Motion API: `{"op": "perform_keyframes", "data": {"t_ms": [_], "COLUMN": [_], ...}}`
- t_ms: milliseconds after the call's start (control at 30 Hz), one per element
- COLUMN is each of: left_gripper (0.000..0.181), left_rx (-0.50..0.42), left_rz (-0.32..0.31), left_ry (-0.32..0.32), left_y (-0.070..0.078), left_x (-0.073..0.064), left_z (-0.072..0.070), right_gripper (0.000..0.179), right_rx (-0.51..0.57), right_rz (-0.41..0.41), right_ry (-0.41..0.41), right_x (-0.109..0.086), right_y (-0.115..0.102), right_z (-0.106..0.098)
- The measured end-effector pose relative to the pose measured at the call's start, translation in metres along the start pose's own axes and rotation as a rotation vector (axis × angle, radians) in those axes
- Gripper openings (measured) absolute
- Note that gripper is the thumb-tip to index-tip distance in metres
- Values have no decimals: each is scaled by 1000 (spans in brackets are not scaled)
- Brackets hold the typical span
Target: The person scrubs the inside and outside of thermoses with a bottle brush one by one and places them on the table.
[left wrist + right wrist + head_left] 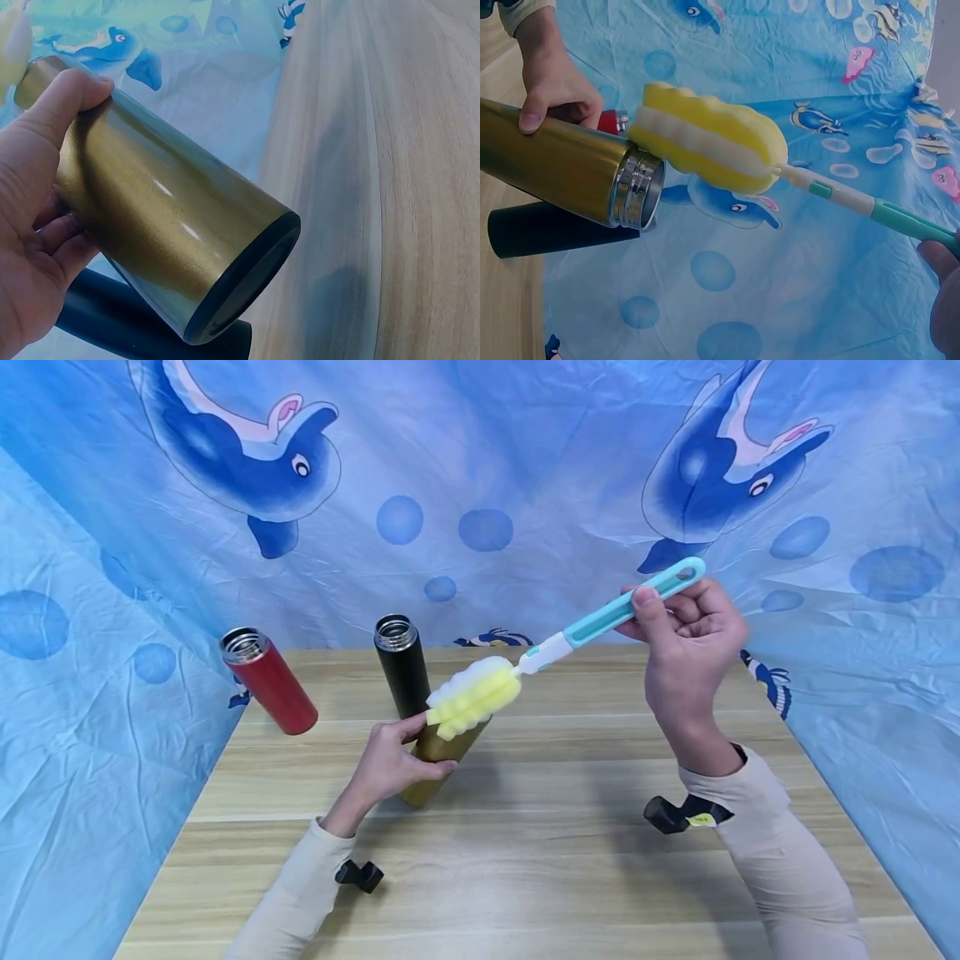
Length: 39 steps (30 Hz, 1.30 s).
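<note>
My left hand (390, 760) grips a gold thermos bottle (165, 180), tilted, with its lid off. In the right wrist view its bare metal mouth (641, 191) faces the brush. A bottle brush with a yellow and white sponge head (476, 693) is held by its turquoise handle (600, 620) in my right hand (690, 643), thumb on one side and fingers behind. The sponge is outside the bottle, its tip beside the rim; whether they touch I cannot tell. From the head view the sponge hides the bottle's mouth.
A black thermos bottle (401, 668) stands open-topped behind the gold one. Farther left is a red thermos bottle (277, 685), also without a lid. Both are on the wood-grain table (540, 860). A blue dolphin-print curtain (555, 460) hangs around the back and sides.
</note>
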<state>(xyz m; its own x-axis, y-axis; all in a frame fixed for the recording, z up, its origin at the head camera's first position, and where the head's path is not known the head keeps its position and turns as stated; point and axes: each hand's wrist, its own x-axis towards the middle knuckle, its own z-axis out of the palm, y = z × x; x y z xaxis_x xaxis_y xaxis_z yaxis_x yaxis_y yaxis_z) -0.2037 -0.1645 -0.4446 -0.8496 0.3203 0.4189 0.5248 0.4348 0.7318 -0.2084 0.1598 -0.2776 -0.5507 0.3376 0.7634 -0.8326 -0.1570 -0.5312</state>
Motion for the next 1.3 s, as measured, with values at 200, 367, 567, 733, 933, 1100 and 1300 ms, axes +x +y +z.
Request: {"op": "perform_keyframes", "data": {"t_ms": [200,367,567,733,933,1100,1300], "left_gripper": [56,56,60,65,77,77,76], "left_rx": [9,28,39,47,55,58,50], "left_rz": [21,34,56,62,86,98,79], "left_ry": [8,7,-11,-25,-47,-60,-78], "left_y": [0,1,1,-1,-4,-4,-2], "left_x": [0,-1,-1,-2,-3,-3,-3], "left_z": [0,-1,-1,-1,0,0,-1], "right_gripper": [12,10,10,9,10,11,11], "right_rx": [-1,16,4,11,33,2,-21], "right_rz": [-6,-7,-2,34,85,86,91], "right_ry": [-15,-27,-41,-53,-58,-64,-66], "right_x": [2,2,4,7,15,21,25], "right_y": [2,4,7,8,8,10,14], "right_z": [5,7,7,6,5,3,-2]}}
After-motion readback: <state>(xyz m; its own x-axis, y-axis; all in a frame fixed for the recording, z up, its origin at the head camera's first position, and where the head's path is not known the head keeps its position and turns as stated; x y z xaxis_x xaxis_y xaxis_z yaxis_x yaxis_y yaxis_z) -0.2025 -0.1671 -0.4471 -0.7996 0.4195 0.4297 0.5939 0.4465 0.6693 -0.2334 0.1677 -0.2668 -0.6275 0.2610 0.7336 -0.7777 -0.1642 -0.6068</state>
